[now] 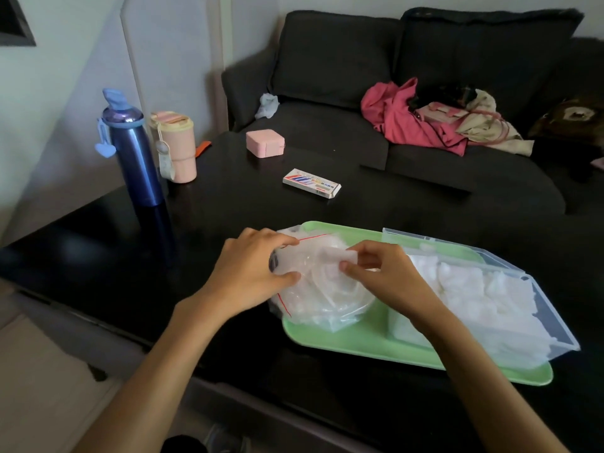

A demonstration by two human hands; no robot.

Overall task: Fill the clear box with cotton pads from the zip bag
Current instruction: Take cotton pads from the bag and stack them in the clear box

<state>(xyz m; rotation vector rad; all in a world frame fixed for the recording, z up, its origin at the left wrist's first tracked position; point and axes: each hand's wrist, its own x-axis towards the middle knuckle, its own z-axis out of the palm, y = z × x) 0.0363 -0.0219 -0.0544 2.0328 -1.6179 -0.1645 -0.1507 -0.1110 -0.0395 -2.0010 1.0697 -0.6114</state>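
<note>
Your left hand (251, 266) grips the open mouth of the zip bag (322, 299), which lies on the left part of the green tray (353, 341). Your right hand (382, 273) pinches a white cotton pad (340, 256) at the bag's opening. Just to the right on the same tray sits the clear box (483, 308), lid up, already holding many pads. The tray rests on a black table (228, 197). Farther back stand a blue bottle (134, 152), a pink cup (178, 148), a small pink case (265, 142) and a flat carton (312, 183). A dark sofa (408, 60) with clothes (425, 119) is behind.
</note>
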